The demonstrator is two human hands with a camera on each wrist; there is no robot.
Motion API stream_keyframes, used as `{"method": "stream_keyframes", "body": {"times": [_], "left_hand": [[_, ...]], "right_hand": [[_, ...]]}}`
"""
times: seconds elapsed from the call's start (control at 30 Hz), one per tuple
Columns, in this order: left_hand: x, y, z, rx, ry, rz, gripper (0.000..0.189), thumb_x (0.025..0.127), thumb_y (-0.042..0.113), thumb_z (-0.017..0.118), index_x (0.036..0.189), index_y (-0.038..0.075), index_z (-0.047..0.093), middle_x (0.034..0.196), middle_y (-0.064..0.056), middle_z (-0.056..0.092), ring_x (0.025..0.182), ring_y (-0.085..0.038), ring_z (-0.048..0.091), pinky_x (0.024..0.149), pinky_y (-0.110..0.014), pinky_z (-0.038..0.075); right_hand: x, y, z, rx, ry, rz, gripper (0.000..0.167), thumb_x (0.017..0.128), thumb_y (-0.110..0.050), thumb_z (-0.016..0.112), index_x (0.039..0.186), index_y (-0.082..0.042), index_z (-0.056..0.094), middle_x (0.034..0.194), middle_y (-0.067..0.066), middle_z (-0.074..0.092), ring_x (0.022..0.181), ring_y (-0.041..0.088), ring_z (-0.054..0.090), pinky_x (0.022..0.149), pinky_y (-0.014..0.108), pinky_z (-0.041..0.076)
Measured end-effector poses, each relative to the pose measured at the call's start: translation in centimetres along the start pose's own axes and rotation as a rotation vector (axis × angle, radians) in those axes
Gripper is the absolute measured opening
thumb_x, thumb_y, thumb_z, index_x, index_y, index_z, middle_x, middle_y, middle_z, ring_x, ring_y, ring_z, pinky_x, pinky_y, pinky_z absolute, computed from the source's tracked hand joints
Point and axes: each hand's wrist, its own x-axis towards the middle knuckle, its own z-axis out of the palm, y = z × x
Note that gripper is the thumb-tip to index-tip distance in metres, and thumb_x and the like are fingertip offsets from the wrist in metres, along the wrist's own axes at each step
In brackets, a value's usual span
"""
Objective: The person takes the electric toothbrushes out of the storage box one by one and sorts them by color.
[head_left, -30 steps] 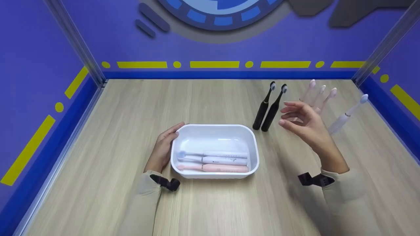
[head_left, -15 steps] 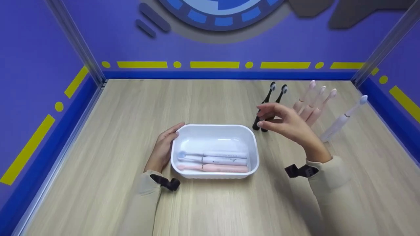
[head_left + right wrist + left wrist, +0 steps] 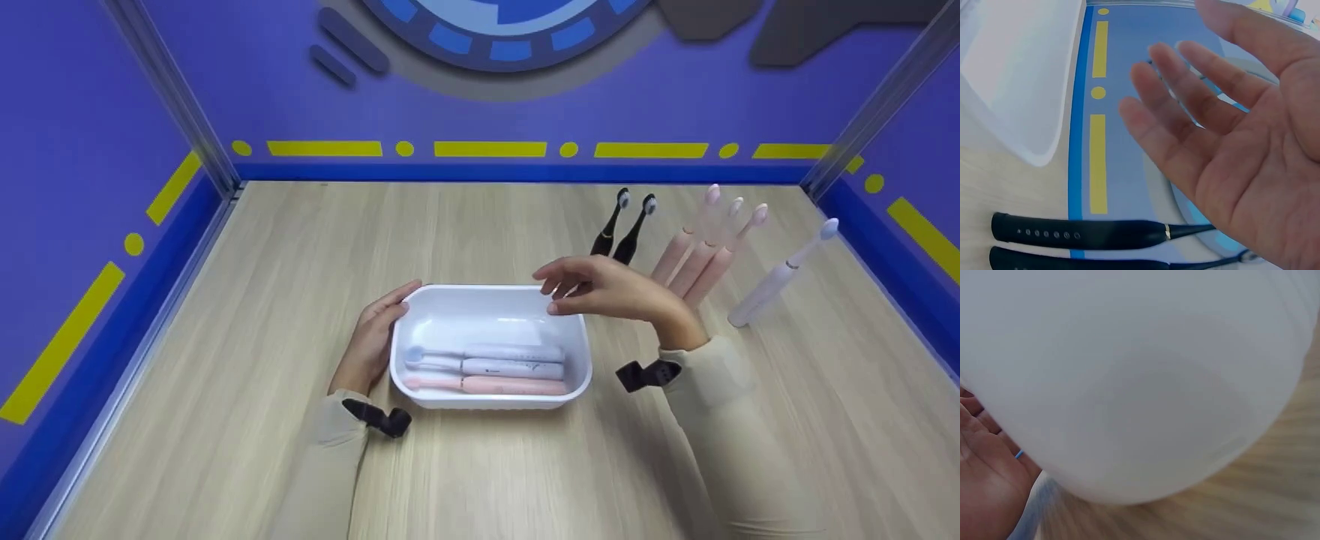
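Right hand (image 3: 611, 289) moved leftward, loose fingers (image 3: 562, 267) near the white tub (image 3: 472, 311) the left hand (image 3: 369, 336) grips.

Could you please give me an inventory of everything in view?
Tabletop: one, light wood-grain, under everything
Plastic tub: one, white, centre of the tabletop
White electric toothbrushes: two, white, lying in the tub
Pink electric toothbrush: one, pink, lying in the tub's near side
Black electric toothbrushes: two, black, standing beyond the tub's right end
Pink standing toothbrushes: three, pink, right of the black ones
White standing toothbrush: one, white, furthest right
Panels: three, blue-purple with yellow marks, back and both sides
Metal posts: two, grey, back corners
Wrist cameras: two, black, one per wrist
Sleeves: two, beige, both arms
Left grip: one, bare, holding the tub's left end
Right grip: one, bare, holding nothing, at the tub's right rear corner
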Motion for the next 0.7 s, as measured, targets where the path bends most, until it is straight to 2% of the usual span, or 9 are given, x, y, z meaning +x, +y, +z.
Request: {"method": "stream_keyframes", "body": {"times": [0.2,0.47,0.7], "left_hand": [[0.0,0.0,-0.1,0.024,0.000,0.010,0.044,0.096,0.002,0.038,0.140,-0.005,0.044,0.150,-0.016,0.040,0.142,-0.024,0.034,0.118,-0.035,0.028],[0.0,-0.1,-0.2,0.044,0.011,0.012,0.044,0.096,0.002,0.039,0.139,-0.005,0.045,0.150,-0.015,0.041,0.142,-0.023,0.034,0.119,-0.036,0.028],[0.1,-0.1,-0.1,0.057,0.011,0.014,0.044,0.096,0.003,0.040,0.139,-0.003,0.046,0.150,-0.014,0.041,0.142,-0.023,0.034,0.119,-0.035,0.027]], "right_hand": [[1.4,-0.3,0.9,-0.061,-0.104,-0.019,0.046,0.086,-0.020,0.070,0.129,-0.008,0.058,0.111,0.012,0.067,0.102,0.022,0.065,0.092,0.035,0.055],[3.5,-0.7,2.3,-0.109,-0.218,0.022,0.047,0.086,-0.022,0.070,0.130,-0.009,0.058,0.114,0.014,0.067,0.104,0.022,0.065,0.089,0.037,0.054],[5.1,-0.6,3.5,-0.128,-0.298,0.062,0.045,0.085,-0.017,0.071,0.127,-0.004,0.060,0.105,0.009,0.070,0.100,0.021,0.067,0.090,0.037,0.053]]}}
